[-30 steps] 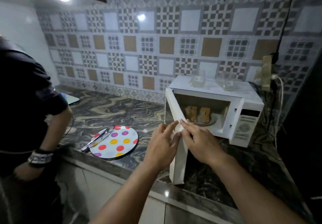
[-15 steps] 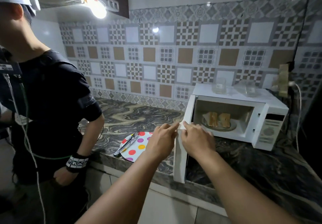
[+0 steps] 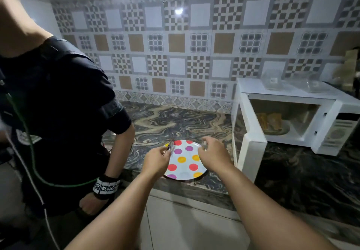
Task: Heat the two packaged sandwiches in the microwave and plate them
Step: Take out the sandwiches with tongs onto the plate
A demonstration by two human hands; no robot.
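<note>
- Marbled counter [image 3: 175, 121] runs under a patterned tile wall [image 3: 194, 45]; a second person in a dark shirt [image 3: 58, 103] stands at your left with a banded wrist [image 3: 106, 186].
- Your left hand [image 3: 155, 159] reaches forward over the plate's left edge, fingers curled and pinching a thin metal utensil [image 3: 171, 146]; motion blur hides what kind it is.
- Your right hand [image 3: 213, 155] hovers over the plate's right edge, fingers bent around something small and pale at the fingertips; whether it truly grips it, you cannot tell.
- Both forearms come up from the bottom of the view and converge on the plate.
- Your plate [image 3: 185, 174] is white with coloured dots, lying flat near the counter's front edge, just left of the microwave door [image 3: 251, 148].
- Your microwave [image 3: 339, 129] stands at the right with its door swung wide open.
- Two sandwiches [image 3: 269, 121] sit inside on the turntable, side by side, toast-brown and slightly blurred.
- Clear plastic containers [image 3: 272, 79] rest on top of the microwave.
</note>
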